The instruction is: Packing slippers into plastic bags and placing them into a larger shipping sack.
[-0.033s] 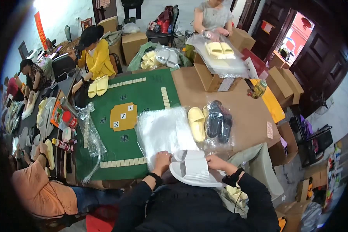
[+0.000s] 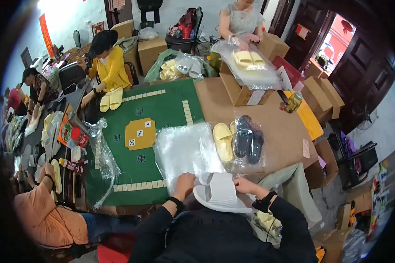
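The person holds a white slipper (image 2: 220,193) close to the body, at the near edge of the table (image 2: 276,131). The left hand (image 2: 184,182) is closed on the slipper's left side, near a pile of clear plastic bags (image 2: 184,149) that lies on the green game mat (image 2: 140,131). The right hand (image 2: 245,185) grips the slipper's right side with fingers curled over the strap (the fingertips are mostly hidden, so how tight the grip is I cannot tell exactly). The slipper is tilted a little, sole toward the person, and it seems that a second white slipper lies under it, but the view is not clear enough.

Just beyond the hands, a yellow slipper (image 2: 223,141) lies beside a pair of dark slippers (image 2: 249,141) wrapped in clear plastic. Across the table, another person (image 2: 243,22) holds yellow slippers in a bag (image 2: 248,59) over an open cardboard box (image 2: 237,90).
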Motion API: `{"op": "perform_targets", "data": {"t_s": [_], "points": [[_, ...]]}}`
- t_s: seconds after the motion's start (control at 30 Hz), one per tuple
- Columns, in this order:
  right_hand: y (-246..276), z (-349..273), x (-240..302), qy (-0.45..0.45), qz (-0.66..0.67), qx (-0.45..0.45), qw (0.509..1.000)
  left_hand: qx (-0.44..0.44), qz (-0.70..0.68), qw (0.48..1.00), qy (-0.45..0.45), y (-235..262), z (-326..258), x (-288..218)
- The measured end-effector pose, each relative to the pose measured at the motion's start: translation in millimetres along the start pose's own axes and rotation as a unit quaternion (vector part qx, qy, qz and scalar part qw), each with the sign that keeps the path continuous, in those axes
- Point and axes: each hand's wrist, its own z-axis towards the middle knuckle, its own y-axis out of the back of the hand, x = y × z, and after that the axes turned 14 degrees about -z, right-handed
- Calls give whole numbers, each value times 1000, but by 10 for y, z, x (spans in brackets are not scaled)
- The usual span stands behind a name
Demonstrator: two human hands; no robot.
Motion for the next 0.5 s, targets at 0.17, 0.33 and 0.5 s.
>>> {"op": "perform_targets", "data": {"t_s": [0.17,0.33,0.5], "points": [[44,-36,-90,-36,18,91,995,-142,-145,971,123,-66,48,-122],[-3,77,-288,43,8,90,995,-187,-184,959,109,-70,129,-68],[78,118,18,37,77,29,996,-190,-323,912,169,-43,212,77]]}}
